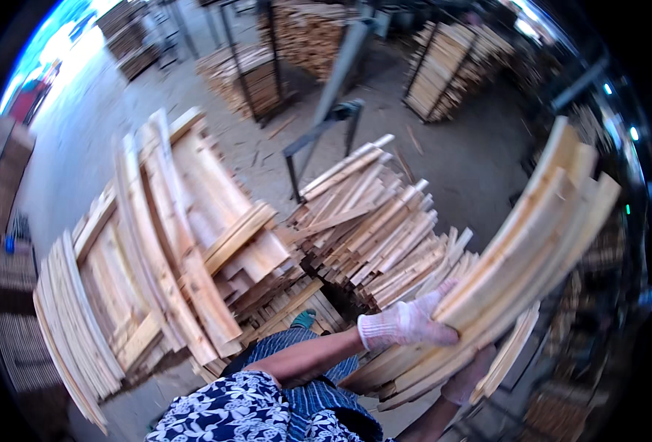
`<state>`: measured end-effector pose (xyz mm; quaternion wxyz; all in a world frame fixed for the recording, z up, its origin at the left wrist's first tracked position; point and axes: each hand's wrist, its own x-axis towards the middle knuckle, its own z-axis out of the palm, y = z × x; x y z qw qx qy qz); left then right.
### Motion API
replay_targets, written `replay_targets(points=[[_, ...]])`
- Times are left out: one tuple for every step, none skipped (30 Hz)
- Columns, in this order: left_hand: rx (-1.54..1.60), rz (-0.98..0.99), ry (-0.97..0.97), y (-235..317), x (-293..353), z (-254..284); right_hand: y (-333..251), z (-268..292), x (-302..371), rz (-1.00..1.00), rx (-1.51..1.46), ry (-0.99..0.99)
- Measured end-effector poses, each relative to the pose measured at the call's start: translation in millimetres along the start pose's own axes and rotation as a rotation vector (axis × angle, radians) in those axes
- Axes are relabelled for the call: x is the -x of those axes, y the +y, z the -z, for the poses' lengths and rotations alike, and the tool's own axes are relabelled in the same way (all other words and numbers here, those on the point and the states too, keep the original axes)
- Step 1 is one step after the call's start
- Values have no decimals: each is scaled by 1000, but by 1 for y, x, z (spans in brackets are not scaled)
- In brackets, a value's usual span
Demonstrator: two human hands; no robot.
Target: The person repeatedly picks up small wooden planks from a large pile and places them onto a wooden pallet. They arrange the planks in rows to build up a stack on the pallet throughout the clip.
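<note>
A bundle of long pale wooden boards [517,236] slants up to the right in front of me, with both hands at its lower part. My left hand [414,318], in a whitish knitted glove, is closed on the near edge of the boards, thumb on top. Lower down, my right hand [470,377] is at the underside of the bundle, beside a narrower board [509,355]. The boards hide most of its fingers, and it looks blurred.
To the left stands a big stack of boards [230,214] with crosspieces. Ahead lies a heap of thin wooden strips [377,228] beside a metal frame [319,140]. Strapped lumber stacks [447,70] stand farther back on the concrete floor [481,162].
</note>
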<state>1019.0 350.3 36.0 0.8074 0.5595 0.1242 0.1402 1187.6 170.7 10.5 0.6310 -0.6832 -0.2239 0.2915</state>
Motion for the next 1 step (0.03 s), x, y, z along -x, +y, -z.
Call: replay_targets(points=[[-366,-124,73,7,0,5,-2,-10,-18,-8,4,-82]])
